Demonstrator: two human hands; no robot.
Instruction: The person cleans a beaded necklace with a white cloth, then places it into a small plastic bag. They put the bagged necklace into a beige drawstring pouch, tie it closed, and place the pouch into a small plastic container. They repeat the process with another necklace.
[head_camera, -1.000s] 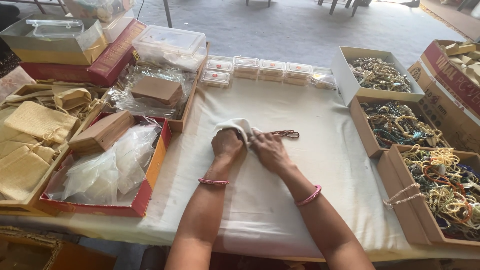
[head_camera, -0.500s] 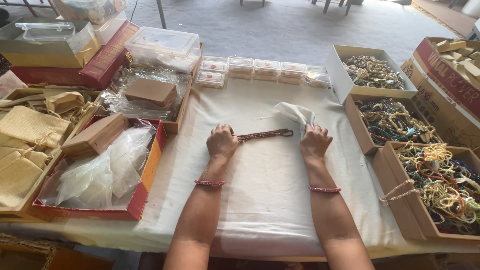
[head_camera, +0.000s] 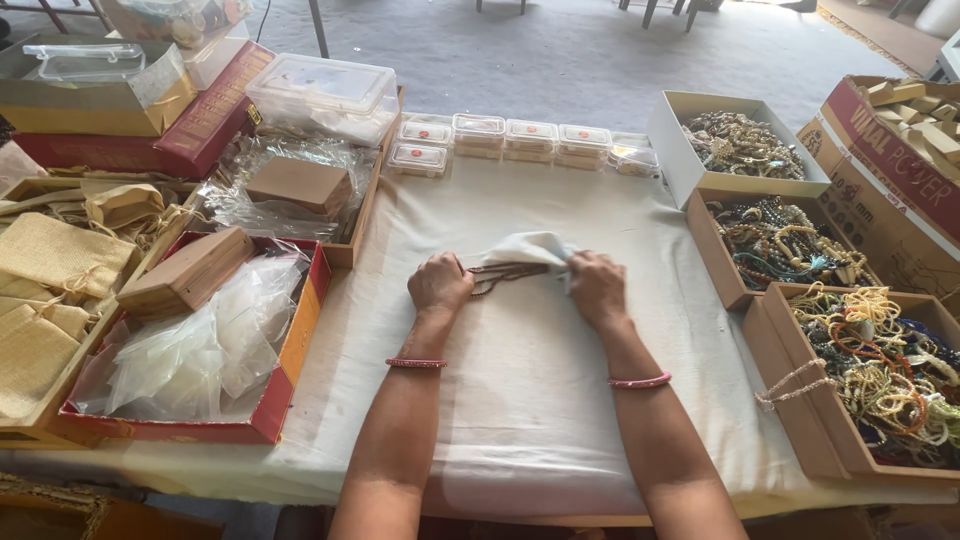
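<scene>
Between the hands, a brown bead strand (head_camera: 508, 273) is pulled taut: left hand (head_camera: 440, 283) pinches one end, right hand (head_camera: 597, 287) grips it through a white cloth (head_camera: 525, 248), wiping.

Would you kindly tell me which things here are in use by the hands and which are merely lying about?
In use: left hand, right hand, brown bead string, white cloth.

Lying about: small clear cases, bead boxes, plastic bags, wooden boxes, cloth pouches.
</scene>
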